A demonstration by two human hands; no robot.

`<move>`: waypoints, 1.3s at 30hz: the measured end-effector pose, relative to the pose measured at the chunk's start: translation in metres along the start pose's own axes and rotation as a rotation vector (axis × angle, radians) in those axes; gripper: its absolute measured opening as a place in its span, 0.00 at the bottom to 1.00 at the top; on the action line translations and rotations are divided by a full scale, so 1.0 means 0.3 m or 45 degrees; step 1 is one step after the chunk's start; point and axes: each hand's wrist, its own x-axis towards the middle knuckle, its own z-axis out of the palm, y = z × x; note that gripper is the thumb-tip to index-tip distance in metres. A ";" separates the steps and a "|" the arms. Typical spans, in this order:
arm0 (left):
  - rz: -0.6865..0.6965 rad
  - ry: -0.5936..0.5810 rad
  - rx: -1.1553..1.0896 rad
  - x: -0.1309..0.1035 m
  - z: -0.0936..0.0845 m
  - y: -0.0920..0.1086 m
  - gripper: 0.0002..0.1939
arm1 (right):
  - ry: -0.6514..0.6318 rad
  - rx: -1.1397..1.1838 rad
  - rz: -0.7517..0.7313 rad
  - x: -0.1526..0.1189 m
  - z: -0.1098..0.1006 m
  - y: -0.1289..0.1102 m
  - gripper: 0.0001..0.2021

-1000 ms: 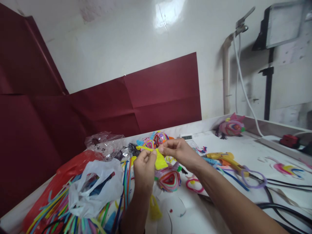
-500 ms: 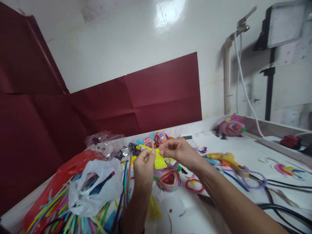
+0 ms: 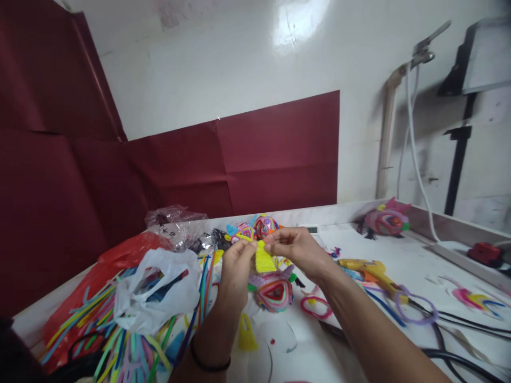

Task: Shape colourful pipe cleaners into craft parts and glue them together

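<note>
Between my two hands hangs a small yellow piece of pipe-cleaner work [image 3: 264, 260], wider at its lower edge. My left hand [image 3: 235, 274] pinches its upper left corner, where a yellow stem sticks out to the left. The fingers of my right hand [image 3: 297, 251] are closed on its top right edge. A similar yellow piece with a loop on top [image 3: 246, 334] lies on the table below. Just behind the held piece sits a fish-like pipe-cleaner figure [image 3: 274, 293] with a red, ringed centre.
Left are a white plastic bag [image 3: 157, 298], a red bag [image 3: 133, 247] and many coloured pipe cleaners [image 3: 131, 351]. A yellow glue gun [image 3: 369, 268] with its cable lies right, near a purple loop [image 3: 417, 319]. A pink figure [image 3: 387, 219] stands at the back right.
The view has swung slightly to the left. Both hands keep hold of the yellow piece at its top, with the right fingers a little closer around its edge.
</note>
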 end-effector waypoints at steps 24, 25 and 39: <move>0.077 0.002 0.174 0.028 -0.035 -0.057 0.12 | -0.046 0.031 0.007 0.009 0.001 0.030 0.13; 0.092 0.013 0.189 0.029 -0.037 -0.058 0.12 | -0.047 0.025 0.011 0.008 0.000 0.029 0.14; -0.032 0.006 0.070 0.004 -0.004 -0.030 0.12 | 0.070 0.002 -0.083 0.020 0.011 0.039 0.15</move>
